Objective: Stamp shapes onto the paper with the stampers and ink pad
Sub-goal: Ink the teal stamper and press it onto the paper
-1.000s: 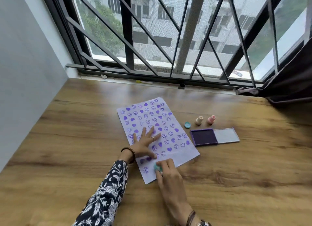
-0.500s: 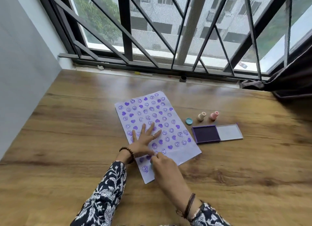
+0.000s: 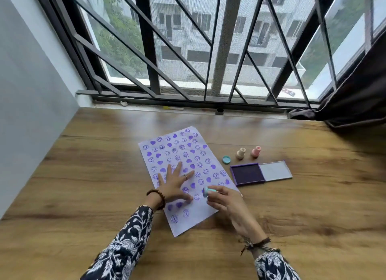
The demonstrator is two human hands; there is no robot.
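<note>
Paper: white sheet (image 3: 189, 175) laid flat and skewed on the wooden table (image 3: 83, 185), covered in rows of purple hearts and smiley faces; a bare patch is seen along the near right edge.
Teal stamper: small stamper (image 3: 207, 191) gripped in the right hand, tipped on its side, purple-inked face turned left, held just above the near right part of the sheet.
Ink pad: open case (image 3: 248, 174) set on the table right of the paper, dark purple pad held in the left half, grey lid (image 3: 275, 171) folded out flat to the right.
Spare stampers: beige stamper (image 3: 240, 153) and pink stamper (image 3: 255, 151) stood upright side by side beyond the ink pad; teal cap (image 3: 226, 159) lying just left of them, near the paper's right edge.
Left hand: left hand (image 3: 174, 185) pressed flat on the sheet, fingers spread wide, ring worn, bead bracelet (image 3: 157, 198) at the wrist, patterned sleeve (image 3: 125, 244) behind.
Right hand: right hand (image 3: 227, 202) closed round the stamper with thumb and fingertips, wrist crossed by cord bands, forearm entering from the lower right.
Surroundings: barred window (image 3: 188, 50) behind the table, dark curtain (image 3: 355, 96) at far right.
</note>
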